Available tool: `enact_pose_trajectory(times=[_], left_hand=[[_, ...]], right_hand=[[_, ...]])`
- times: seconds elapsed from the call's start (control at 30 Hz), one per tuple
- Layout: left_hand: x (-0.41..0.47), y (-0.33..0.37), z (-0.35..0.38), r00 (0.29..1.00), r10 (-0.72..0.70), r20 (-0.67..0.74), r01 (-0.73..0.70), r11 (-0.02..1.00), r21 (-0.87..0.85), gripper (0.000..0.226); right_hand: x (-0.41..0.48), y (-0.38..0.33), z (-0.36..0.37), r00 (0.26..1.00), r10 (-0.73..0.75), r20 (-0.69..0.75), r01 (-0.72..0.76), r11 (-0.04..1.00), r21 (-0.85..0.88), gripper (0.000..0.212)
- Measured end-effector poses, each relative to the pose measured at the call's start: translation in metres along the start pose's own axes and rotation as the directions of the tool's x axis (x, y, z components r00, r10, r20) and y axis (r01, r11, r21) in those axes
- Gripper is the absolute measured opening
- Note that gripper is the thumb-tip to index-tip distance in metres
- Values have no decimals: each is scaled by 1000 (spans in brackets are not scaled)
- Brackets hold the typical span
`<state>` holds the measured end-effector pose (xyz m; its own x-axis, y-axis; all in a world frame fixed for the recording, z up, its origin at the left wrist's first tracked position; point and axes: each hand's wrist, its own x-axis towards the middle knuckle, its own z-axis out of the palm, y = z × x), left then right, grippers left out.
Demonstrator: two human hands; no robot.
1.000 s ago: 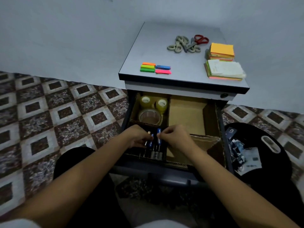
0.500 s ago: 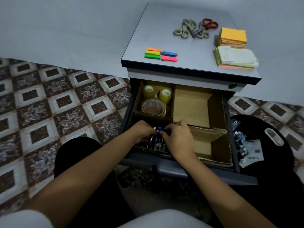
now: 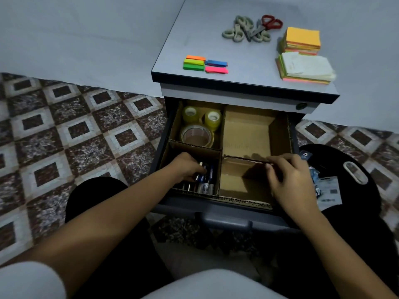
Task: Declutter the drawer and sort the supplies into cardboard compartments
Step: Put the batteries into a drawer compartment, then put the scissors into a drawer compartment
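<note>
The open drawer (image 3: 224,209) holds cardboard compartments (image 3: 246,134). The back left one contains three tape rolls (image 3: 196,135). In the front left one lie several batteries (image 3: 206,180); my left hand (image 3: 186,167) reaches into it with fingers curled over them. My right hand (image 3: 287,175) is over the front right compartment, its fingers pinching the cardboard divider (image 3: 244,158) between the two right compartments. Both right compartments show bare cardboard.
On the cabinet top (image 3: 244,59) lie sticky flags (image 3: 205,64), scissors (image 3: 251,28) and two note pad stacks (image 3: 302,55). A black stool (image 3: 354,182) with packets and cards stands right of the drawer. Patterned floor tiles lie to the left.
My right hand left the batteries and moved right to the cardboard divider. My left hand stayed in the battery compartment. The view shifted closer and downward.
</note>
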<state>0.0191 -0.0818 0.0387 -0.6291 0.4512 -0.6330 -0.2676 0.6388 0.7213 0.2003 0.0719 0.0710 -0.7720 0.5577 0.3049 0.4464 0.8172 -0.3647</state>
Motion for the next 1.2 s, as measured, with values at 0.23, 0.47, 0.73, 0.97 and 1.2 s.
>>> enact_pose_trajectory(times=[0.23, 0.47, 0.73, 0.97, 1.2], left_hand=[[3, 3, 5, 998, 54, -39, -54, 999, 1, 19], [3, -4, 5, 971, 178, -160, -117, 936, 332, 17], [2, -5, 10, 955, 244, -166, -156, 894, 419, 15], [-3, -5, 6, 943, 283, -177, -187, 887, 423, 15], [-26, 10, -7, 910, 385, -156, -265, 827, 496, 25]], right_hand=[[-2, 28, 24, 998, 4, 67, 3, 995, -104, 42], [-1, 32, 31, 998, 3, 57, 2, 996, -88, 43], [-1, 29, 27, 997, 14, 72, -6, 995, -101, 43], [-2, 28, 27, 999, -13, 48, 18, 995, -97, 43], [-1, 28, 26, 998, -4, 67, 10, 996, -90, 42]])
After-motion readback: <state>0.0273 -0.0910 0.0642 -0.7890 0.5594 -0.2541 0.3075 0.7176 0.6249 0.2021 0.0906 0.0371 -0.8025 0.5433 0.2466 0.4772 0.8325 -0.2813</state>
